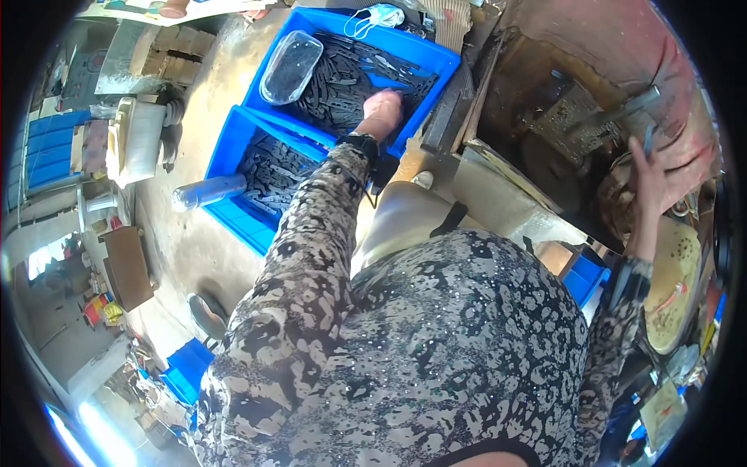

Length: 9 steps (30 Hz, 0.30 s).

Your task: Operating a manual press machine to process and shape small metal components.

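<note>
My left hand [381, 113] reaches into the larger blue bin [447, 64], closed with its knuckles up among dark flat strips [336, 95]. Its fingertips and anything in them are hidden. On the right, my right hand [650, 183] is raised beside a wet, brown-stained machine basin [510, 66]. Its fingers close round a thin, shiny metal piece [647, 141]. A metal bar [640, 101] juts out just above those fingers. Within the basin, a wet block-like fixture [577, 121] sits left of this hand.
A clear plastic tub [292, 68] rests in the larger bin's left side. Below stands a second blue bin [226, 159] of dark strips, with a clear cylinder [208, 192] across its edge. A face mask [381, 17] lies at the far rim. Red cloth [685, 132] hangs behind my right hand.
</note>
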Tool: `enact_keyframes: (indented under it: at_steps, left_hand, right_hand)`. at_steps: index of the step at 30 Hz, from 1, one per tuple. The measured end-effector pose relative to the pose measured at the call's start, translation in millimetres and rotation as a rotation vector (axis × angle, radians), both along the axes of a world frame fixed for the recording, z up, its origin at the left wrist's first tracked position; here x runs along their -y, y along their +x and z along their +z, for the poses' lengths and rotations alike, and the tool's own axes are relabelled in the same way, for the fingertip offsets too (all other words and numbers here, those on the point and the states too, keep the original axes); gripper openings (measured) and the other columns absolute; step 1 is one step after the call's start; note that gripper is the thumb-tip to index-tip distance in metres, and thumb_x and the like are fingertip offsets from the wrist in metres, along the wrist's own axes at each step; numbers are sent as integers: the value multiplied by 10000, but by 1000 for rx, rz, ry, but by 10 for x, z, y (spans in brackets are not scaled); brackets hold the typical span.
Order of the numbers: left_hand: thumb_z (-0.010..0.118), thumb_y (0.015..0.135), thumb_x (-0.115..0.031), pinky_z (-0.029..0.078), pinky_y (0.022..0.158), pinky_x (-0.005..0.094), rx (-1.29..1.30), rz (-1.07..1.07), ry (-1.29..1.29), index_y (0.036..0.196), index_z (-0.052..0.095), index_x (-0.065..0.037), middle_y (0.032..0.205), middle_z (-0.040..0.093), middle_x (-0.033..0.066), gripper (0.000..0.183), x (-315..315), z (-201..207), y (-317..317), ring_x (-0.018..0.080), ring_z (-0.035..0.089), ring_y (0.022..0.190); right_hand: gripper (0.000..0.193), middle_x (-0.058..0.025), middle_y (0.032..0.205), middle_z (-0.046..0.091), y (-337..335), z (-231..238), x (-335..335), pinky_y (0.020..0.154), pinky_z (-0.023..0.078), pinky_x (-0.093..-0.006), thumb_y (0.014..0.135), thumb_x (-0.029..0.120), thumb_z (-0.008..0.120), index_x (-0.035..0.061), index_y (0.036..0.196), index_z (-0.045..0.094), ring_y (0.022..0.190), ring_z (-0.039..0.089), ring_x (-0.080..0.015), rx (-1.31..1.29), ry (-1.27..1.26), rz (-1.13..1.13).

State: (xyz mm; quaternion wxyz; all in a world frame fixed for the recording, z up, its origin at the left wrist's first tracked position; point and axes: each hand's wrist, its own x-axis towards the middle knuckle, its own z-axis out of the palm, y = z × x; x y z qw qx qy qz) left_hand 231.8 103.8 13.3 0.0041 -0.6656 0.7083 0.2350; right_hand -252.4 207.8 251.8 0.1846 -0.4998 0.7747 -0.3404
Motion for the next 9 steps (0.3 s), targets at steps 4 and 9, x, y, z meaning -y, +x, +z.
enact_keyframes:
  at_steps: [4, 9]
  left_hand:
    - [535, 876, -275, 493, 902, 371, -216, 285, -60, 1118, 654, -161, 1150, 644, 113, 292, -17, -92, -102, 289, 608, 1086]
    - [621, 815, -452, 346, 1076, 337, 85, 67, 275, 1270, 565, -90, 1240, 609, 128, 585, 147, 238, 87, 195, 531, 1217]
  right_hand:
    - [462, -38, 886, 622, 114, -191, -472, 730, 436, -242, 869, 321, 683, 8, 1198, 596, 793, 564, -129, 232, 60, -47]
    - [454, -47, 893, 639, -101, -339, -726, 728, 447, -220, 855, 288, 714, 23, 1204, 593, 746, 577, -105, 432, 305, -234]
